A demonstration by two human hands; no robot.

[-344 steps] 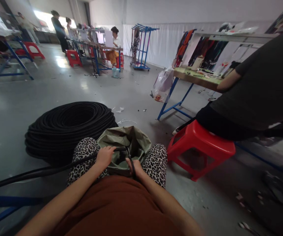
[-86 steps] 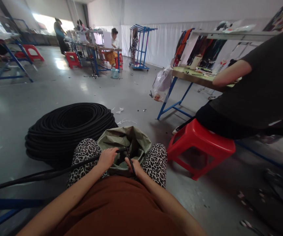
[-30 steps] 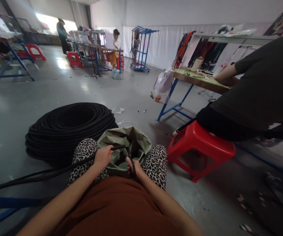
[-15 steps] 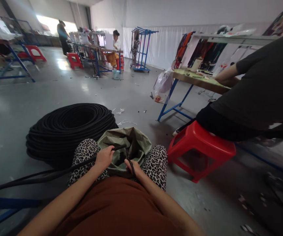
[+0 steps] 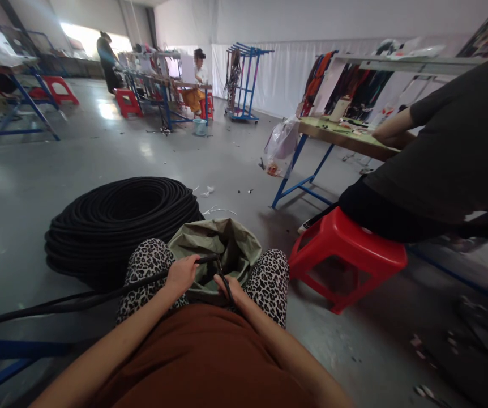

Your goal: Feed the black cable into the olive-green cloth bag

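Black, matte, round cord (image 5: 142,281) fills the left hand (image 5: 182,275), whose grip is closed about it; a short blunt end pokes past the fingers, over the mouth of an olive-green, creased sack (image 5: 188,235). At the sack's near rim the right hand (image 5: 232,288) has its grip wrapped around dark-handled scissors (image 5: 227,286), the blades by the cord's tip; whether they touch it, I cannot tell. Leftward from the sack, the cord passes smooth and even over a knee in leopard-print trousers (image 5: 153,258); farther left, two strands run together. Left of the sack sits a broad, ring-shaped black coil (image 5: 112,226), piled in many even layers on the glossy grey floor (image 5: 112,153). Thin white string scraps (image 5: 221,211) lie just beyond the sack. To its right, a person in a dark grey shirt (image 5: 452,153) sits on a red plastic stool (image 5: 350,241) at a pale-green-topped counter (image 5: 341,137).
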